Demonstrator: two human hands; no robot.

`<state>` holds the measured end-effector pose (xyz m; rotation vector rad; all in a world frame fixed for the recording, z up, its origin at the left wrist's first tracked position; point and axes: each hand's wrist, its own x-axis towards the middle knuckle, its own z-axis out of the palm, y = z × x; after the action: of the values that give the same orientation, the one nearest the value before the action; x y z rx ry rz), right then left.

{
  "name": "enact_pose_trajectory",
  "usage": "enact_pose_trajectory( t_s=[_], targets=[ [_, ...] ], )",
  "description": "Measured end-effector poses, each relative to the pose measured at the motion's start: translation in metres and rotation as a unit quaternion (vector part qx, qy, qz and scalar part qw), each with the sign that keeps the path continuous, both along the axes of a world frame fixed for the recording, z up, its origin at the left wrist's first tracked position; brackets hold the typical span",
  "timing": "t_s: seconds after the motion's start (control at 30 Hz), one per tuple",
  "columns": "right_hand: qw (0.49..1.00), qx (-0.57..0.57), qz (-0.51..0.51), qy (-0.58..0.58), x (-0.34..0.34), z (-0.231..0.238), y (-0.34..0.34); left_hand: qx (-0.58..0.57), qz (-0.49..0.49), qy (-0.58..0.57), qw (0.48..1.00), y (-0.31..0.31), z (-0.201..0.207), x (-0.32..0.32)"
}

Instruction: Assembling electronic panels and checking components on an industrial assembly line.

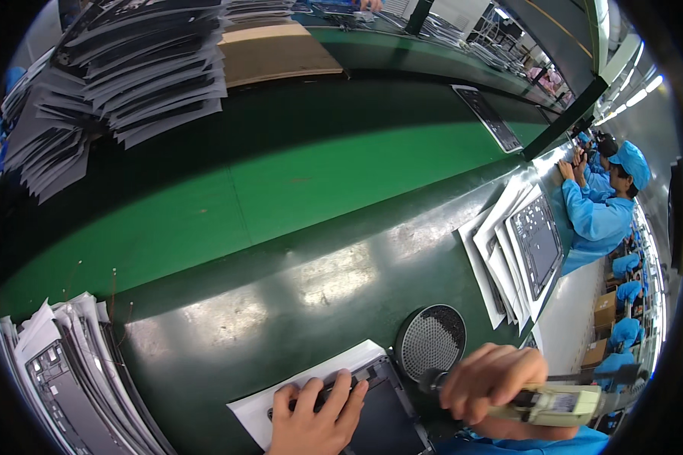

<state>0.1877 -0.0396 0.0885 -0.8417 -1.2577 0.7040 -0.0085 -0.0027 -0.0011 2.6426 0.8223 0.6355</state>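
My left hand point(316, 415) lies with its fingers spread on the upper edge of a dark tablet panel point(383, 413), which rests on a white sheet point(252, 406). A small dark part shows under those fingers; I cannot make out what it is. My right hand point(497, 383) is closed around a cream-coloured electric screwdriver point(560, 406). The screwdriver's dark front end points left, beside the lower right rim of a round dish point(411, 327). That dish has a perforated plate inside and many tiny dark screws at its upper right. The screwdriver's tip is not clear.
Stacked tablet panels with white sheets stand at the left point(61, 387), right point(539, 243) and far left point(159, 68). A cardboard piece point(281, 57) lies on the back bench, as does a single panel point(487, 117). A person in blue point(599, 205) works at the right.
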Motion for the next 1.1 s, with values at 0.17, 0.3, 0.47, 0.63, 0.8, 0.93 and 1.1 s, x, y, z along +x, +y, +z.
enact_pose_trajectory(
  t_s=[0.17,0.3,0.47,0.63,0.8,0.93,1.1],
  targets=[
    [0.996,-0.065,0.027,0.05,-0.019,-0.029,0.009,-0.006,0.0,-0.014,1.0,0.005,0.011,-0.001],
    [0.997,-0.048,0.013,0.053,-0.024,-0.039,0.011,0.004,0.0,-0.019,1.0,0.007,0.014,-0.001],
    [0.997,-0.06,-0.017,0.046,-0.029,-0.043,0.009,0.006,0.006,-0.023,1.0,0.005,0.013,-0.002],
    [0.999,-0.031,0.003,0.033,-0.028,-0.047,0.015,0.007,0.004,-0.022,1.0,0.007,0.013,-0.004],
    [0.998,-0.049,-0.023,0.029,-0.03,-0.047,0.015,-0.001,-0.007,-0.025,1.0,0.008,0.014,-0.001],
    [0.997,-0.081,-0.011,-0.002,-0.019,-0.049,0.017,0.006,0.009,-0.027,1.0,0.003,0.007,0.003],
    [0.982,-0.174,0.067,0.002,0.002,-0.032,0.007,0.019,0.004,-0.008,1.0,-0.004,-0.003,0.007]
  ],
)
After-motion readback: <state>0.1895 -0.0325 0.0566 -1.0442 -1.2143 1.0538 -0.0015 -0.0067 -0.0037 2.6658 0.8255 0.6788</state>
